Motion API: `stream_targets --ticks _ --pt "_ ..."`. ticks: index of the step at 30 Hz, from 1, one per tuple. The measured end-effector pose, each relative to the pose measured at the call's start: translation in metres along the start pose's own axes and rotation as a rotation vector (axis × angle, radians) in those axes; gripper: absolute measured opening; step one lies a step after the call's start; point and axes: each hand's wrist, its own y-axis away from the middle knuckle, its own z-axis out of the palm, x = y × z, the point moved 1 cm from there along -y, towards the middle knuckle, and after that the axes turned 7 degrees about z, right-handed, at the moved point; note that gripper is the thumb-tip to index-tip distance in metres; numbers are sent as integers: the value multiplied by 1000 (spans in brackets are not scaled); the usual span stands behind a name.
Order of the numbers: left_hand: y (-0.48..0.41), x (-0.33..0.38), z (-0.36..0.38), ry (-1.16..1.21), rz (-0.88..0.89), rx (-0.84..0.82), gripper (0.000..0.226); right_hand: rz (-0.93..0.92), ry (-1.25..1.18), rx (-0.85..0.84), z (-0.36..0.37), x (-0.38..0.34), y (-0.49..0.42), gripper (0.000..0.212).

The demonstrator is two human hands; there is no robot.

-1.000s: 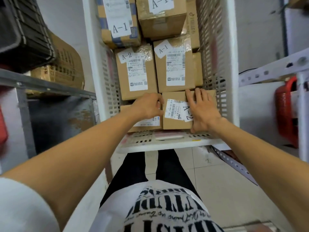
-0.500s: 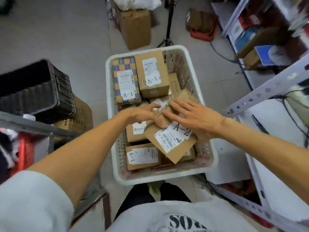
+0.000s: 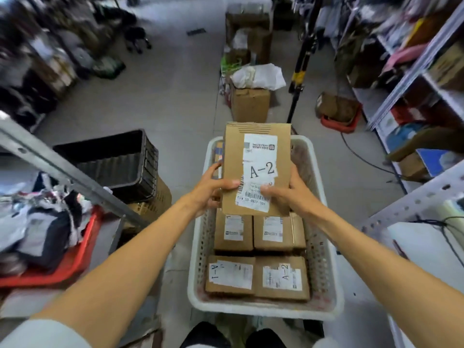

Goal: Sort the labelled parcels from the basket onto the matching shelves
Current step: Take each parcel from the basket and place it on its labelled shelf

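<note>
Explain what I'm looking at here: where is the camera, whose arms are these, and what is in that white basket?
There is no machine in this one. A person wears a wide-angle camera on the head, so the single view looks forward and down along their own bare arms. The left hand and right hand grip a cardboard parcel marked A-2 by its lower sides, holding it up above the white basket. More labelled parcels lie in the basket. The two nearest the person are an A-1 parcel and an A-2 parcel. A black crate sits to the left and a metal shelf frame stands to the right. The far background is too blurred to describe.
</note>
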Motion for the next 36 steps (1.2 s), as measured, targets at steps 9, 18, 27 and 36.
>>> stream_targets --ticks 9,18,27,36 --pt "28 5 -13 -79 212 -32 104 -51 -29 77 23 -20 26 109" --pt "69 3 -28 -172 300 -142 99 -27 -96 254 69 -18 84 96" --pt "132 -22 -11 -271 310 -312 110 -23 -142 421 104 2 184 94" --pt "232 -68 29 -362 326 -427 98 -3 -191 503 142 42 317 84"
